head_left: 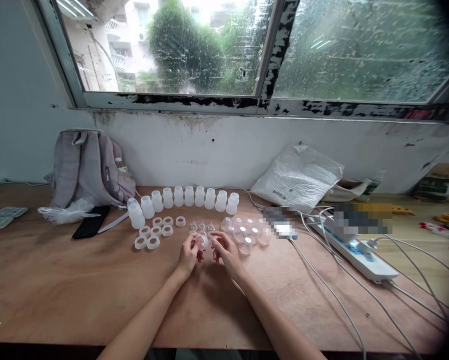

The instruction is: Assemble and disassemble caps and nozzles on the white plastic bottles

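My left hand [188,256] pinches a small clear plastic piece [203,243], round in outline; its exact kind is hard to make out. Just right of it, my right hand [227,252] has curled fingers, thumb and forefinger close together at the piece's edge; what they grip is too small to tell. Beyond the hands stand a few clear teat-shaped pieces [201,226]. On the left lie several white rings [155,231]. To the right sits a group of clear domed caps [244,249]. Frosted small bottles [188,196] form a curved row behind.
A grey backpack [85,167], plastic bag [64,214] and black phone [91,223] occupy the left. At the right are a silvery bag [299,175], a white power strip [374,267] and loose cables [322,286]. The window wall bounds the table [77,290].
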A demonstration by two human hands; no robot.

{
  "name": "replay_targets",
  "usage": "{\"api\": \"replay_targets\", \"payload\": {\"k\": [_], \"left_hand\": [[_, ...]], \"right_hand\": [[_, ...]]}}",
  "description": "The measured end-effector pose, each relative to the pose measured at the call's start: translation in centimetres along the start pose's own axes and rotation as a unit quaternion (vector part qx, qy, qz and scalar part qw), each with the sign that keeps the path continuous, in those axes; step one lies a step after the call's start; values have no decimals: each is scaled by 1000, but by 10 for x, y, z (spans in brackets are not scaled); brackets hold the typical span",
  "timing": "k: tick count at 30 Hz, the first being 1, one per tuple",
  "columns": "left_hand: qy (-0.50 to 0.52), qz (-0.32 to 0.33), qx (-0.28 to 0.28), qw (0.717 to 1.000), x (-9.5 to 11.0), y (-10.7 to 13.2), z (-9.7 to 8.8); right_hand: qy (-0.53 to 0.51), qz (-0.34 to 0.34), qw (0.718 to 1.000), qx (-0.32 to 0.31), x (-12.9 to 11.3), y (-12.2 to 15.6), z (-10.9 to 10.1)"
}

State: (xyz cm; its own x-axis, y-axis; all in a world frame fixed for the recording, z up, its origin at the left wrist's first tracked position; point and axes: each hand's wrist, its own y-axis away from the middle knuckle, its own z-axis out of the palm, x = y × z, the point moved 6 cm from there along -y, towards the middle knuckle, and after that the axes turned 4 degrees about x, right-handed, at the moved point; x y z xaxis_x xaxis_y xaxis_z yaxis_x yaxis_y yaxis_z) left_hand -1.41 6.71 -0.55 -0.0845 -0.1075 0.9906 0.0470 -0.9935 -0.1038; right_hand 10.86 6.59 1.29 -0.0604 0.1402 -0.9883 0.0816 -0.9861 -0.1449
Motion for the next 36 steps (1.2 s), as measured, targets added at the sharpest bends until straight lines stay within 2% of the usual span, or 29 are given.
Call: {"api": "replay_targets", "payload": {"k": [7, 10, 15, 22, 25, 27, 28, 31, 32, 34, 36], "left_hand": [[24, -48, -50, 997, -3, 3, 4], [-28, -10, -54, 998, 1, 4, 2], [-166, 65, -22, 984, 18, 3, -5], [-270, 89, -24, 958, 34, 8, -8], [-326, 111, -21, 939, 43, 2, -20], [-371, 108, 6, 922, 50, -11, -39], [-418, 97, 34, 903, 54, -19, -53], [-590, 38, 111, 799, 65, -48, -93], [-622, 18, 126, 772, 69, -57, -104], [-645, -21, 145, 750, 74, -73, -120], [-646, -36, 165, 744, 80, -85, -128]], "right_hand": [[119, -38, 992, -16, 2, -1, 1], [129, -42, 991, -14, 4, 0, 1], [123, -46, 991, -28, 5, 3, 6], [145, -91, 985, -7, -4, 7, 7], [149, -99, 984, 7, -6, 7, 3], [145, -87, 985, 24, -5, 5, -1], [143, -80, 986, 31, -5, 4, -2], [142, -73, 986, 44, -6, 3, -4], [144, -73, 986, 47, -6, 3, -4], [147, -73, 985, 49, -5, 4, -3], [150, -74, 985, 44, -3, 4, -2]]}}
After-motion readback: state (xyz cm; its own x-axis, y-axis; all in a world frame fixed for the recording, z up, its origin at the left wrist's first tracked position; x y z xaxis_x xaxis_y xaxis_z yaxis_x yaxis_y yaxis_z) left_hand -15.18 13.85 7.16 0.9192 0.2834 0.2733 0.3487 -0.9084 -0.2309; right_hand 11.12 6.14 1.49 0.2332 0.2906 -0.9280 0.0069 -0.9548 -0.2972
